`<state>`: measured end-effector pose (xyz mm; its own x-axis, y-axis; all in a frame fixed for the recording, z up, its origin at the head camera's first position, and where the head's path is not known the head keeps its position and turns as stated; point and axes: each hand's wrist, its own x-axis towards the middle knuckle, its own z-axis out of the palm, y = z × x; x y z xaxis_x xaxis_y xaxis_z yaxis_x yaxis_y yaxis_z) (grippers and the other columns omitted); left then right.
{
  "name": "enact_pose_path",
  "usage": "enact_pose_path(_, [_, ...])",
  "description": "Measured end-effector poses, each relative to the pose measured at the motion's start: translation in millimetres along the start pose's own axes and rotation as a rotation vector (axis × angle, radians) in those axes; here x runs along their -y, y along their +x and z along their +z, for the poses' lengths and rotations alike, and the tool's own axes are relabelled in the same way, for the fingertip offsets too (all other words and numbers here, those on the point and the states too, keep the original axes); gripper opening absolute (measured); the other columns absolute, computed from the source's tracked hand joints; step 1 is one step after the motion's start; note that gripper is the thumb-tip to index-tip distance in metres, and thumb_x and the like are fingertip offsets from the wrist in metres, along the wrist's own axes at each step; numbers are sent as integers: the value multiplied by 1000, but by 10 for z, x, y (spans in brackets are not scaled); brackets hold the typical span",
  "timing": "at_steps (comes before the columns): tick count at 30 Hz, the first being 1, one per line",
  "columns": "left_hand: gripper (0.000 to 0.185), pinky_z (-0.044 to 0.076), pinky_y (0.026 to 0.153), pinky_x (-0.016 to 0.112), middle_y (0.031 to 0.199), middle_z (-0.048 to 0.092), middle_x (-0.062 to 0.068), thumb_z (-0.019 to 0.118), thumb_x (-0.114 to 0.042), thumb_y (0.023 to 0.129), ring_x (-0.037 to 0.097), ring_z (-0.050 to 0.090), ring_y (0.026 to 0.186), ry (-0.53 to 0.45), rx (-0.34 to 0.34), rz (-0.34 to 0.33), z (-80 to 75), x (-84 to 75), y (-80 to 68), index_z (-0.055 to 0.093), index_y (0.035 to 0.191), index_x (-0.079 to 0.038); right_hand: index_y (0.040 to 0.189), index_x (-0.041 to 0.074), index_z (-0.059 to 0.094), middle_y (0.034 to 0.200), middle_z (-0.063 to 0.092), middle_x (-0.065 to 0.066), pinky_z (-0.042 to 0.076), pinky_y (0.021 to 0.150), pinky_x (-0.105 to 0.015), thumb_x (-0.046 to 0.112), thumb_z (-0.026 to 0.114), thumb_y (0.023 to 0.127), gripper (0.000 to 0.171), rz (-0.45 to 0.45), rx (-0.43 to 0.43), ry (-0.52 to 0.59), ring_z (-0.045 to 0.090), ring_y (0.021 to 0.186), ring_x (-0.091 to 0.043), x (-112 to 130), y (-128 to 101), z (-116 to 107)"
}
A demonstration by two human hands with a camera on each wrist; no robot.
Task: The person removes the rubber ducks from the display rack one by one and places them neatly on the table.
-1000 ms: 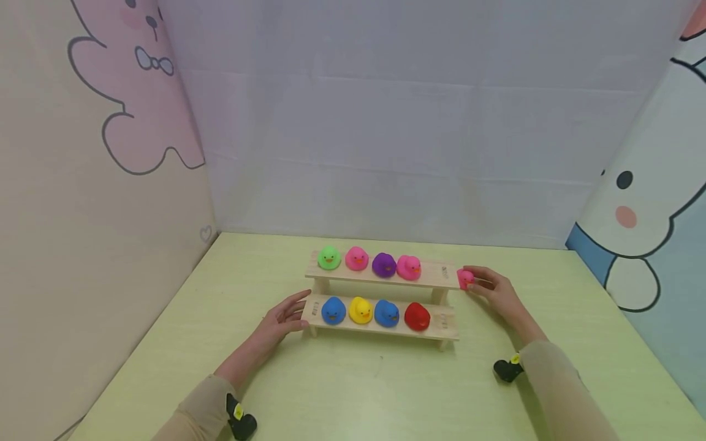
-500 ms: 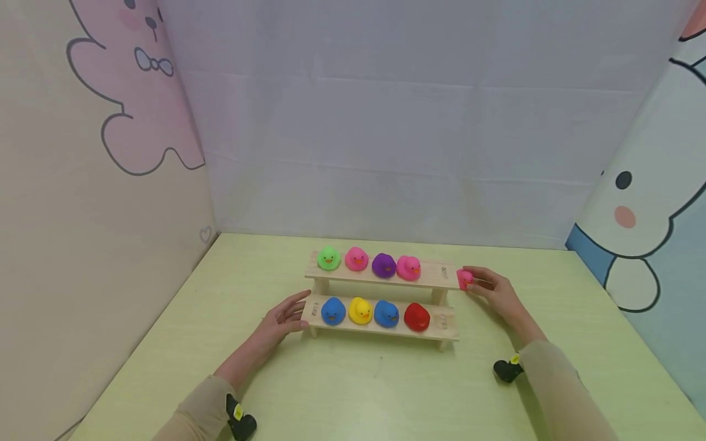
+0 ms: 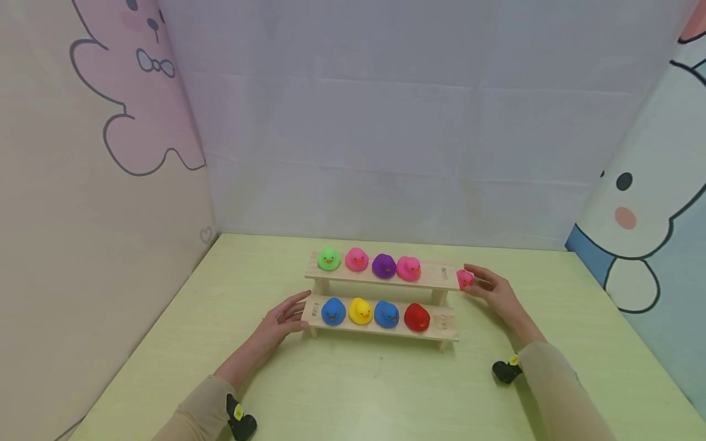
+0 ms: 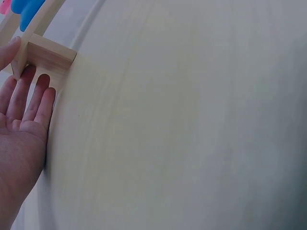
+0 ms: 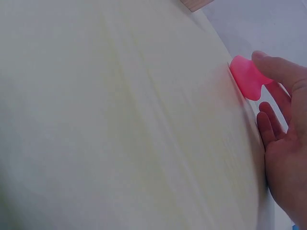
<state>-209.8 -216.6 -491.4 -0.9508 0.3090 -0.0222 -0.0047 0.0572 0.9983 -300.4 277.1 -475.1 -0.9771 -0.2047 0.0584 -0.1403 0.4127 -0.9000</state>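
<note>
A two-tier wooden shelf (image 3: 436, 274) stands on the pale green table (image 3: 358, 392). Its top tier carries a green duck (image 3: 329, 258), a pink duck (image 3: 356, 259), a purple duck (image 3: 383, 265) and another pink duck (image 3: 409, 267). The lower tier carries a blue duck (image 3: 333, 310), a yellow duck (image 3: 361, 310), a second blue duck (image 3: 387, 313) and a red duck (image 3: 417, 316). My right hand (image 3: 493, 291) pinches a loose pink duck (image 3: 465, 278) (image 5: 247, 76) just off the top tier's right end. My left hand (image 3: 284, 318) (image 4: 26, 105) rests with straight fingers against the shelf's lower left leg (image 4: 48, 55).
Cartoon-printed panels wall the table in on the left (image 3: 110, 184), behind and on the right (image 3: 651, 202). Black wrist cameras sit on my left sleeve (image 3: 241, 422) and right sleeve (image 3: 504, 370). Bare tabletop lies in front of the shelf.
</note>
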Motion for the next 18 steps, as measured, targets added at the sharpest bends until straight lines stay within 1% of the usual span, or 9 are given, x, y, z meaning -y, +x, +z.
enact_pose_path(1, [65, 45, 92, 23, 141, 43, 20, 63, -8, 88, 15, 55, 115, -13, 4, 7, 2, -3, -2, 33, 145, -14, 141, 7, 40, 145, 38, -20, 26, 106, -57, 21, 66, 88, 61, 4, 3, 10, 35, 130, -43, 46, -18, 2])
enact_pose_path(3, [65, 45, 91, 23, 141, 42, 20, 63, -7, 88, 12, 56, 114, -28, 7, 13, 6, -7, -4, 33, 145, -13, 142, 7, 39, 146, 35, -21, 24, 105, -60, 22, 67, 87, 64, 11, 5, 6, 32, 132, -45, 35, -12, 0])
enact_pose_path(8, [65, 45, 90, 23, 140, 42, 21, 62, -7, 88, 10, 57, 112, -33, 3, 13, -6, -9, -10, 33, 145, -13, 143, 12, 39, 147, 34, -18, 25, 105, -59, 32, 68, 86, 67, -9, -6, -18, 32, 132, -44, -152, 78, 5])
enact_pose_path(13, [64, 45, 91, 23, 140, 43, 20, 62, -8, 88, 13, 56, 114, -15, -3, 6, -20, 8, -18, 34, 145, -15, 142, 13, 40, 146, 35, -18, 25, 105, -59, 32, 68, 85, 66, -18, -6, -30, 32, 132, -44, -161, 87, 11])
enact_pose_path(18, [65, 44, 92, 23, 141, 42, 20, 62, -7, 88, 15, 54, 117, -10, 8, 6, -10, 25, -15, 32, 146, -14, 143, 13, 39, 146, 36, -18, 27, 105, -58, 31, 67, 86, 66, -31, 3, -39, 34, 130, -45, -169, 75, 6])
